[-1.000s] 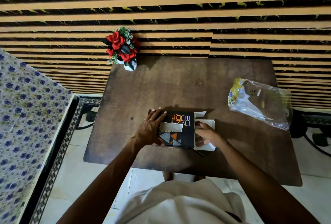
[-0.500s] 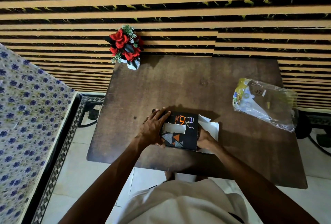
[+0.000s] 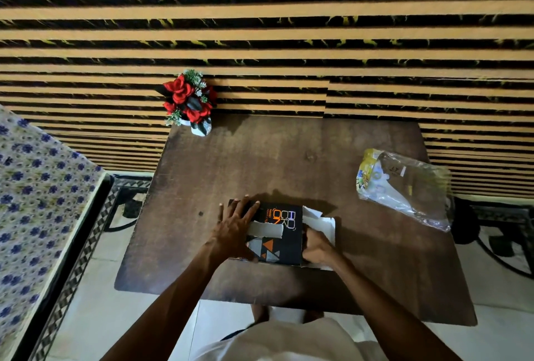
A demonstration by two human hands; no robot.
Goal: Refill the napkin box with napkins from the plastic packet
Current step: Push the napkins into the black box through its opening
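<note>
Pushed R hand (image 3: 316,246) deeper into box (image 3: 281,233) right end vs 1 s ago; fingers hidden, grip can't tell. L hand (image 3: 234,230) flat, fingers spread, pinning box near-centre on bench (image 3: 289,164). Packet (image 3: 404,187) far right, looks emptied. Risk: flaps (image 3: 323,223) tearing if napkins jammed hard.

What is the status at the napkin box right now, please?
Left hand flat on napkin box. Right hand at its open right end flaps. Plastic packet apart, far right. Nothing in the way.

Right hand (image 3: 316,246) fingers (image 3: 308,240) hidden inside the napkin box (image 3: 278,233).
</note>
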